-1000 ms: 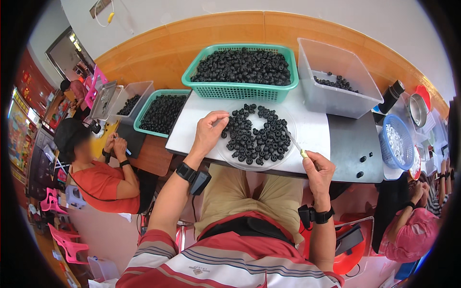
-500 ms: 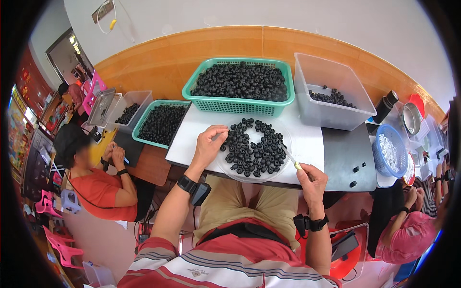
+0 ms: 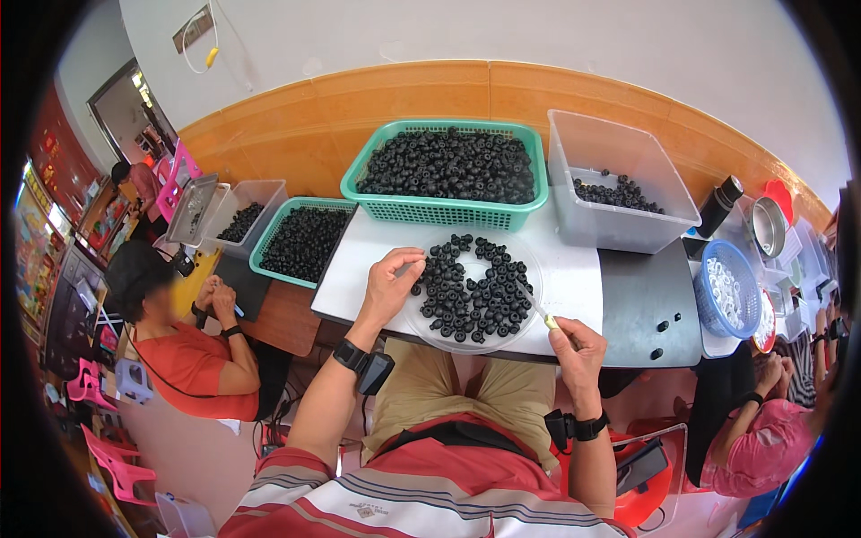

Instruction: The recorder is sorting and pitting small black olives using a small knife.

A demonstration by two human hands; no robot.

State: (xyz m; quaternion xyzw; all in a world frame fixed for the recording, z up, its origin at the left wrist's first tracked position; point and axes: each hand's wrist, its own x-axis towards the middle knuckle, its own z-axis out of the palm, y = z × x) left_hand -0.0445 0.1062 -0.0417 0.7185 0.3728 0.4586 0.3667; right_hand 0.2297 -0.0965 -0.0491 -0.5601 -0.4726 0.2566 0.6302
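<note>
A loose pile of small round black parts [image 3: 475, 309] with holes in them lies on a clear round plate [image 3: 414, 321]. My left hand [image 3: 391, 280] is at the pile's left edge, thumb and fingertips drawn together. Whatever sits between those fingertips is too small or hidden to make out. In my right hand [image 3: 579, 351] is a slim knife [image 3: 536, 303] with a yellow-green handle. Its thin blade points up and left over the right side of the pile.
Behind the plate stands a green basket [image 3: 448, 212] full of black parts, with a clear bin [image 3: 619, 235] to its right. Another green basket [image 3: 260, 262] is at the left. A blue basket [image 3: 700, 291] holds white pieces. People [image 3: 193, 368] sit on both sides.
The scene sits slightly lower in the picture at the back. Both hands stay in nearly the same places, and the knife still rests over the pile's right side.
</note>
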